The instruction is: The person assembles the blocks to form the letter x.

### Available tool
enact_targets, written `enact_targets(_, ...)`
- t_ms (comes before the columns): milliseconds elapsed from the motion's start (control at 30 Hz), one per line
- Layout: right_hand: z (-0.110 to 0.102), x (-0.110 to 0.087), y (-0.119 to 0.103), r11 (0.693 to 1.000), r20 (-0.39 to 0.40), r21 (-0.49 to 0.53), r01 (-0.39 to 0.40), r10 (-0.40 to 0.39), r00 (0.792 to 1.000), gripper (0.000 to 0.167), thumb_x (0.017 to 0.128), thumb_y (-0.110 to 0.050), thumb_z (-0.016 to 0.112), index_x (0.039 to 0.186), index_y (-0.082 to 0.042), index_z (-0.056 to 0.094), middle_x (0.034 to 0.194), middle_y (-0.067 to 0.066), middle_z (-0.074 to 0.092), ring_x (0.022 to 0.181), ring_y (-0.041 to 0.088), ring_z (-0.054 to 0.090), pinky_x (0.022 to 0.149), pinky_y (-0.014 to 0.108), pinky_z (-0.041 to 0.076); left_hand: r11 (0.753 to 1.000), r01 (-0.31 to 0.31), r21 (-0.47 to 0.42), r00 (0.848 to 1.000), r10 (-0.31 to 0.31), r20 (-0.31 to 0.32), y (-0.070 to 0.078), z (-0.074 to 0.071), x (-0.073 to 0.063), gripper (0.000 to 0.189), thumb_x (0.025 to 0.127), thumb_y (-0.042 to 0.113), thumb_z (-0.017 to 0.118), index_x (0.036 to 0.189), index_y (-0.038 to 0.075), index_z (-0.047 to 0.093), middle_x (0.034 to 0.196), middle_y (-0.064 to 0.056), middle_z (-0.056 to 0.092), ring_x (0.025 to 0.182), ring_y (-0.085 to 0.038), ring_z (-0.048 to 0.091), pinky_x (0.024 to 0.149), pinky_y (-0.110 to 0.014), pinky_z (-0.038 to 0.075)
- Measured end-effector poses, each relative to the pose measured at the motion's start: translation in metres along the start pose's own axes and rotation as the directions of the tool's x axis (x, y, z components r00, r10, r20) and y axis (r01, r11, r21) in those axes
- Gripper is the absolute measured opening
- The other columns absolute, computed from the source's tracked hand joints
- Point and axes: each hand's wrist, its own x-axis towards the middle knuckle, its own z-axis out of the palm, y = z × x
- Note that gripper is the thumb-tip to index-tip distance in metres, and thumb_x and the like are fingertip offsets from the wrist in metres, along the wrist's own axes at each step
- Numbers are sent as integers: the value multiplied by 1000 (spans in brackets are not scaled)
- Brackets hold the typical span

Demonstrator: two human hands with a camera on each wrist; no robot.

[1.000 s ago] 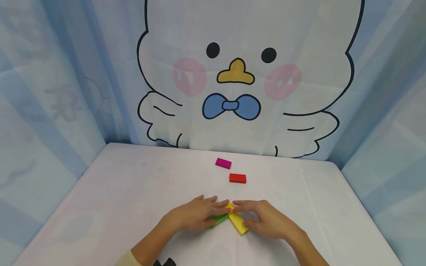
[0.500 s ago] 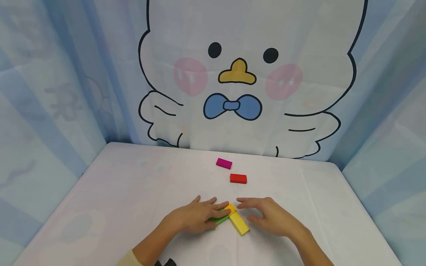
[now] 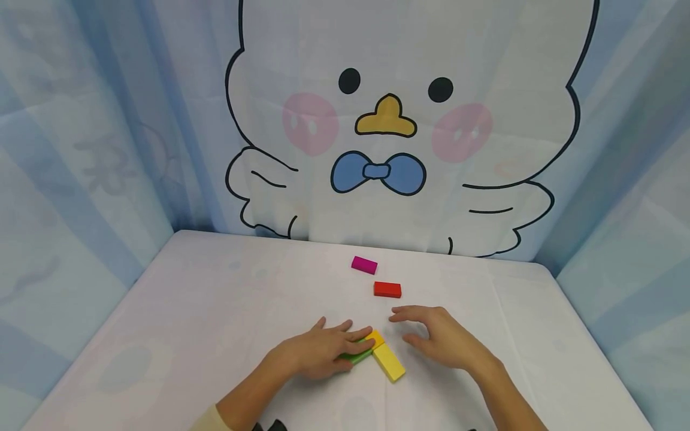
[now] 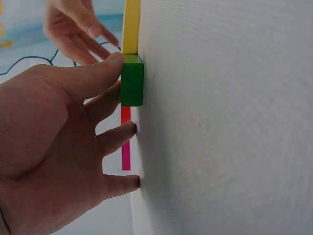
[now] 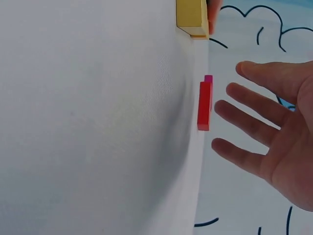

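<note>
My left hand (image 3: 320, 353) lies spread, its fingers fairly straight over a green block (image 3: 357, 357). In the left wrist view the thumb touches the upper edge of the green block (image 4: 132, 81), and other fingertips reach down to the table. One fingertip is on a small orange-yellow block (image 3: 375, 340), which is partly covered. A longer yellow block (image 3: 389, 362) runs from that one toward the near right, end to end with it. My right hand (image 3: 447, 338) hovers to the right, fingers loosely extended and holding nothing. Past its fingertips lies a red block (image 3: 387, 290).
A magenta block (image 3: 364, 265) lies behind the red one, near the back of the white-covered table (image 3: 259, 287). Behind the table hangs a curtain (image 3: 377, 215) printed with a cartoon bird, and pale blue curtains (image 3: 81, 179) flank both sides.
My right hand has left the yellow block and moved away to the right and farther back. The left hand stays over the green block, its fingers barely shifted.
</note>
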Motion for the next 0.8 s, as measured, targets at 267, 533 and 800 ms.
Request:
enact_targets(267, 0, 12, 9, 999, -104, 0, -51, 51, 993, 36, 92, -7, 77, 127, -16, 73, 130, -1, 72, 122, 28, 67, 103, 53, 56, 1000, 9, -7, 1000, -9, 7, -1, 1, 1, 62, 103, 36, 63, 159, 46, 38, 168, 25, 27, 160, -24, 27, 124, -70, 22)
enact_targets(533, -2, 27, 16, 985, -196, 80, -153, 166, 966, 34, 92, -7, 76, 126, -14, 73, 128, 8, 70, 115, 31, 69, 95, 48, 61, 1000, 15, -16, 1000, -15, 18, -1, 2, 3, 62, 103, 36, 63, 159, 46, 38, 169, 24, 27, 160, -24, 26, 124, -70, 21)
enact_targets(800, -5, 42, 22, 962, -220, 140, -233, 260, 940, 36, 94, -9, 75, 129, -16, 72, 132, 12, 68, 116, 31, 68, 96, 48, 60, 999, 24, -37, 999, -24, 23, -1, 1, 2, 61, 103, 36, 63, 158, 46, 38, 169, 24, 27, 160, -24, 26, 124, -70, 19)
